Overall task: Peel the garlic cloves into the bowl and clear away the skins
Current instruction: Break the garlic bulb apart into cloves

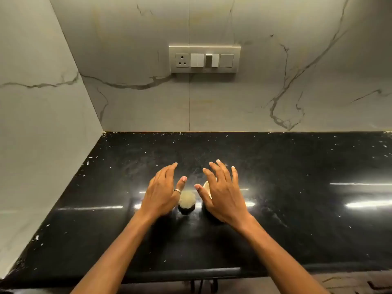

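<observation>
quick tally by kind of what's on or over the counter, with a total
hands: 2, left hand and right hand, both spread open above the countertop
bowls: 2, a dark bowl with pale contents and a pale bowl mostly hidden by the right hand
rings: 1, a ring on the left thumb
total: 5
</observation>
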### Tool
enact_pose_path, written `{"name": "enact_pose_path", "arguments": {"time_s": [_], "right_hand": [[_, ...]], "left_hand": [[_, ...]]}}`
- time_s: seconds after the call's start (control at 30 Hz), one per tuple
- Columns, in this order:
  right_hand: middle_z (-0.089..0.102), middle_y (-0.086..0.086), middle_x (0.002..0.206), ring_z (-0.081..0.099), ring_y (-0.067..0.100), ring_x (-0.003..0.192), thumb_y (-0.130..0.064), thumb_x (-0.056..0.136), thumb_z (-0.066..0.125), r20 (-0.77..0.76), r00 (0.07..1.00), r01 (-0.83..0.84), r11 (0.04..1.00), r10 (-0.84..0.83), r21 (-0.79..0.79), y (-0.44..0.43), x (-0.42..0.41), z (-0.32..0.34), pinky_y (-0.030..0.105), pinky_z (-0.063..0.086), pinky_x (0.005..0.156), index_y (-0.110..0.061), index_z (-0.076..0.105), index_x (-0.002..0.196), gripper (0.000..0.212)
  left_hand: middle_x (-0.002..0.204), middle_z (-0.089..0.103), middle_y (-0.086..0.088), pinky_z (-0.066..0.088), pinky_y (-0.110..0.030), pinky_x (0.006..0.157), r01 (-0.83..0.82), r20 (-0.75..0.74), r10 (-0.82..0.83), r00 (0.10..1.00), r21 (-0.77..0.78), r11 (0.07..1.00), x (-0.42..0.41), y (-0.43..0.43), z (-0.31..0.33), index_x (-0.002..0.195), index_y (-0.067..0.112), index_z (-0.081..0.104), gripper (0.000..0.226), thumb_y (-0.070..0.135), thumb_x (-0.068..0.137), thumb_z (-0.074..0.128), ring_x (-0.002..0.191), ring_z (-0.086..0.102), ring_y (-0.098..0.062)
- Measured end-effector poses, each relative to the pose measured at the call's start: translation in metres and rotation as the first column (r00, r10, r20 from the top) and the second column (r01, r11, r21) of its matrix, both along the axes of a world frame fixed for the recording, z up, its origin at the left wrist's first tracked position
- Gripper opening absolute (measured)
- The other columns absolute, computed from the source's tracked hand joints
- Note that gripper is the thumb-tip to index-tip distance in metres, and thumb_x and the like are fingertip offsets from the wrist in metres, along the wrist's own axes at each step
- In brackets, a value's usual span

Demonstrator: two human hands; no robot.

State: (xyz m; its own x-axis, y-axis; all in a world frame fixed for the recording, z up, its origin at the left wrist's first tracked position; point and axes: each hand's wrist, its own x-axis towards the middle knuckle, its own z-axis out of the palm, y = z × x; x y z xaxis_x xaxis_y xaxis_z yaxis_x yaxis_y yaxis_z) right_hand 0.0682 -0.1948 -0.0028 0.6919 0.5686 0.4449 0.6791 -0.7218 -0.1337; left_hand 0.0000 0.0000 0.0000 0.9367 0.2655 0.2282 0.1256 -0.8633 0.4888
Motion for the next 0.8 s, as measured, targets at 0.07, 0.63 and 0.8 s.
{"name": "enact_pose_path", "arguments": {"time_s": [0.07, 0.63, 0.8], "right_hand": [[0.055, 0.01, 0.143, 0.042, 0.028, 0.144, -0.06, 0.105, 0.026, 0.051, 0.999, -0.007, 1.0, 0.006, 0.013, -0.001, 0.001, -0.008, 0.064, 0.03, 0.116, -0.013, 0.062, 0.131, 0.064], [0.07, 0.005, 0.114, 0.06, 0.029, 0.122, -0.058, 0.095, 0.053, 0.477, 0.877, -0.1, 0.993, 0.06, 0.059, -0.007, 0.015, -0.058, 0.066, 0.029, 0.111, -0.013, 0.07, 0.095, 0.049], [0.068, 0.002, 0.108, 0.06, 0.026, 0.118, -0.06, 0.095, 0.05, 0.455, 0.888, -0.08, 0.997, 0.063, 0.017, -0.008, 0.011, -0.06, 0.062, 0.03, 0.111, -0.015, 0.068, 0.093, 0.049]], "left_hand": [[0.154, 0.041, 0.0, 0.037, -0.04, 0.111, 0.011, 0.026, -0.01, 1.0, -0.063, 0.998, 0.007, 0.0, -0.012, 0.153, 0.02, 0.033, 0.063, 0.056, 0.1, 0.038, 0.14, 0.04, -0.02], [0.123, 0.063, 0.012, 0.049, -0.039, 0.096, 0.247, 0.323, -0.183, 0.929, -0.169, 0.954, 0.022, 0.001, -0.068, 0.125, 0.023, 0.063, 0.068, 0.07, 0.1, 0.021, 0.115, 0.059, -0.006], [0.12, 0.063, 0.013, 0.051, -0.041, 0.094, 0.278, 0.309, -0.242, 0.92, -0.079, 0.957, 0.016, -0.003, -0.067, 0.125, 0.023, 0.063, 0.075, 0.075, 0.096, 0.018, 0.112, 0.06, -0.006]]}}
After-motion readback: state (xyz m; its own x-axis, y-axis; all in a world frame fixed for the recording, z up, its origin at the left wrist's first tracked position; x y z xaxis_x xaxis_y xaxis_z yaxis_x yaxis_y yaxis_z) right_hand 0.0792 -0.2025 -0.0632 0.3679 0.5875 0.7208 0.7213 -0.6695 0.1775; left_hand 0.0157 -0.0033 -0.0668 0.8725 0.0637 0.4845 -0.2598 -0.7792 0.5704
